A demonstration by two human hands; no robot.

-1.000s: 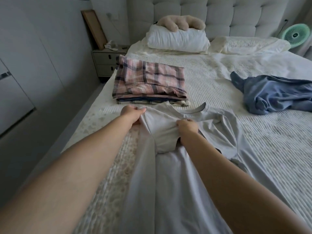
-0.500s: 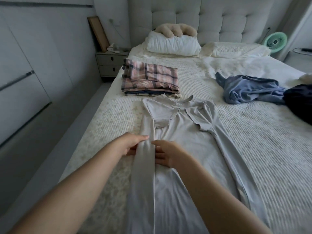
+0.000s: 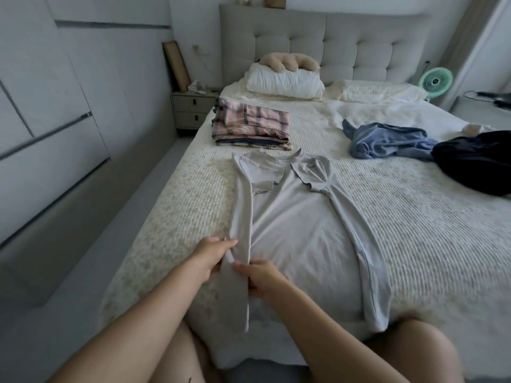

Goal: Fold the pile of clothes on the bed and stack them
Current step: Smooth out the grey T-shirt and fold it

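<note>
a light grey t-shirt [image 3: 298, 230] is spread flat on the bed [image 3: 414, 230], both sides folded inward. its left folded strip is pinched by the left hand [image 3: 211, 257] and the right hand [image 3: 261, 277] near the hem at 6 o'clock. a folded stack topped by pink plaid [image 3: 253, 129] lies at 12 o'clock, a crumpled blue garment [image 3: 387, 140] and a dark garment [image 3: 475, 161] at 2 o'clock.

Pale grey long garment [image 3: 293, 230] lies flat on bed [image 3: 414, 230], neckline twd headboard, both side edges folded inward, sleeves tucked in. Folded stack w/ pink plaid piece on top [image 3: 253, 128] just beyond. Crumpled blue garment [image 3: 387, 140] and dark navy one [image 3: 475, 161] at right, unfolded.
</note>
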